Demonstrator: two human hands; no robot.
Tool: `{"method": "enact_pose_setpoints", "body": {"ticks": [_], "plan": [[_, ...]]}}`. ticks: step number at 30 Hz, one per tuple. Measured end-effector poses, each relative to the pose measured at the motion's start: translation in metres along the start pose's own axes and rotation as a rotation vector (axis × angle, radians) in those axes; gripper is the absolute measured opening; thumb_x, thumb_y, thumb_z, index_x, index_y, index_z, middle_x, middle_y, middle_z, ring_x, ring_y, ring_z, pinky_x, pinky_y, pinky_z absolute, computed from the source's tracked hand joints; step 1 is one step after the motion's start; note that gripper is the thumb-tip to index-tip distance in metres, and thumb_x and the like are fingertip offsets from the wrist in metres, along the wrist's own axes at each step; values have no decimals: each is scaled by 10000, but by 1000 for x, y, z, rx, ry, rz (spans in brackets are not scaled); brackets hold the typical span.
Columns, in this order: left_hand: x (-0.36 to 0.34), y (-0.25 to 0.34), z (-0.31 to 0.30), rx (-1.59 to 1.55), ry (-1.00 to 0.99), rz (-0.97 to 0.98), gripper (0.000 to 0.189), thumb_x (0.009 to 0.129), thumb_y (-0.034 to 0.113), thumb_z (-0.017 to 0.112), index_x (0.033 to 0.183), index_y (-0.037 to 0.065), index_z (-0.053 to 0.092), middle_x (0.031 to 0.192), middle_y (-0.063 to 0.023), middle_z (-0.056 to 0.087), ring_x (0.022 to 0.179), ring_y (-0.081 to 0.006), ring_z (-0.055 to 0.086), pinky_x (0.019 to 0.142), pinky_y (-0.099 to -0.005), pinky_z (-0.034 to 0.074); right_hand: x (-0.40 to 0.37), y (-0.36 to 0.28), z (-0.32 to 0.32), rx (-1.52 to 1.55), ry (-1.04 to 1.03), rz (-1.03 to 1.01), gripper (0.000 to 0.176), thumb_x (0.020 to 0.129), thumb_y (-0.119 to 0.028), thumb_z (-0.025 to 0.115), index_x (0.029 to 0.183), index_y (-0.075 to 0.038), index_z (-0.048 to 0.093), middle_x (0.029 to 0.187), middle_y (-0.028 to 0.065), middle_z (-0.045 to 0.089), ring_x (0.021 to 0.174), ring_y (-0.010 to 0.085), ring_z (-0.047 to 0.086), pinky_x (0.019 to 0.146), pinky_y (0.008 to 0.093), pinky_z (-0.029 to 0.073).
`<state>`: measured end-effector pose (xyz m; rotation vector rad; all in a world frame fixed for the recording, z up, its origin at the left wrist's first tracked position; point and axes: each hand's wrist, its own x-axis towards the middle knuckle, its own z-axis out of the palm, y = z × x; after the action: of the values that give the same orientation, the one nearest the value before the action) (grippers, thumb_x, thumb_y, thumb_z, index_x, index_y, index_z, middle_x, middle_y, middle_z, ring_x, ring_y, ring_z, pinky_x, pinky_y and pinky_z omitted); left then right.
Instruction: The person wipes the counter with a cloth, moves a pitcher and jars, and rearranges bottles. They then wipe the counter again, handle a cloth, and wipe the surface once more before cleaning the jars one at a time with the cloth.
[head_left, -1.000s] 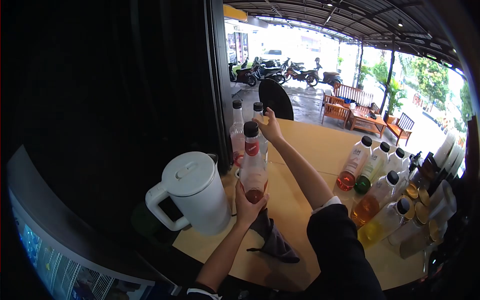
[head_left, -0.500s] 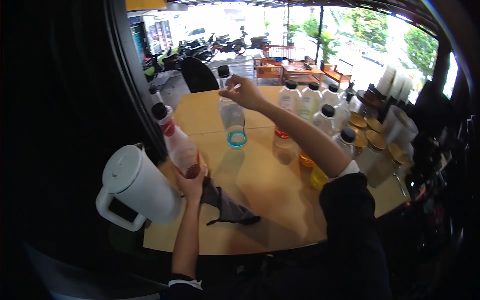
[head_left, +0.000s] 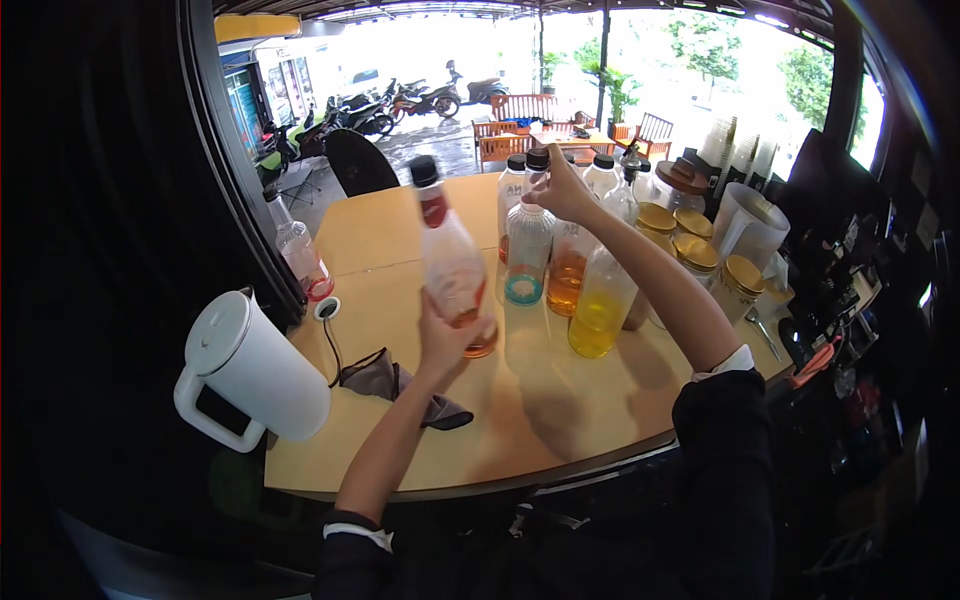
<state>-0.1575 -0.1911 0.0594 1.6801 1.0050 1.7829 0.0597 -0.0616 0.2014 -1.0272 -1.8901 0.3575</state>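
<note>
My left hand (head_left: pixel 440 335) grips the lower part of a clear bottle with red-brown liquid (head_left: pixel 450 260), a red label and a black cap, held tilted above the wooden table (head_left: pixel 520 400). My right hand (head_left: pixel 560 185) holds the neck of a clear bottle with blue liquid (head_left: pixel 525 255), standing at the front of a row of bottles. Beside it stand a bottle with orange liquid (head_left: pixel 567 270) and a bottle with yellow liquid (head_left: pixel 600 300).
A white jug (head_left: pixel 250 370) stands at the table's left edge, with a grey cloth (head_left: pixel 390 385) beside it. One bottle with pink liquid (head_left: pixel 300 255) stands by the black wall. Gold-lidded jars (head_left: pixel 695 250), a clear pitcher (head_left: pixel 748 225) and stacked cups are at the right.
My left hand has lifted the red-brown bottle and carried it right, off the cloth. My right hand has moved the blue bottle right, up against the row of bottles.
</note>
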Motion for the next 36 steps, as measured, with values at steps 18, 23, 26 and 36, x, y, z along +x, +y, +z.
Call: {"method": "enact_pose_setpoints", "body": {"ticks": [18, 23, 26, 36], "plan": [[-6, -19, 100, 12, -200, -155, 948, 604, 210, 842, 1307, -23, 252, 1211, -249, 494, 1148, -329, 511, 952, -392, 423, 7, -17, -33, 117, 250, -73, 346, 810, -274, 680, 1037, -23, 608, 982, 129, 622, 948, 236, 596, 825, 352, 466], [-5, -13, 94, 41, -266, -157, 1073, 623, 289, 840, 1380, -45, 157, 1364, -273, 308, 1305, -356, 325, 1090, -413, 270, -3, -88, -36, -8, 551, -465, 352, 823, -153, 641, 1122, -15, 519, 1073, 139, 535, 1049, 261, 512, 926, 372, 392], [-9, -21, 54, 182, -315, -110, 1039, 679, 348, 797, 1406, -26, 155, 1401, -256, 245, 1320, -348, 299, 1092, -432, 263, -12, -128, -14, -42, 443, -614, 437, 812, -126, 631, 1194, -7, 456, 1132, 160, 514, 1058, 282, 513, 919, 384, 404], [-55, -47, -147, 1055, -585, -178, 773, 817, 611, 492, 1381, 94, 379, 1464, -124, 317, 1375, -284, 257, 1110, -542, 145, 6, -116, 216, 52, -334, -294, 783, 749, -231, 695, 1350, 8, 253, 1232, 251, 454, 1105, 353, 511, 945, 416, 423]]}}
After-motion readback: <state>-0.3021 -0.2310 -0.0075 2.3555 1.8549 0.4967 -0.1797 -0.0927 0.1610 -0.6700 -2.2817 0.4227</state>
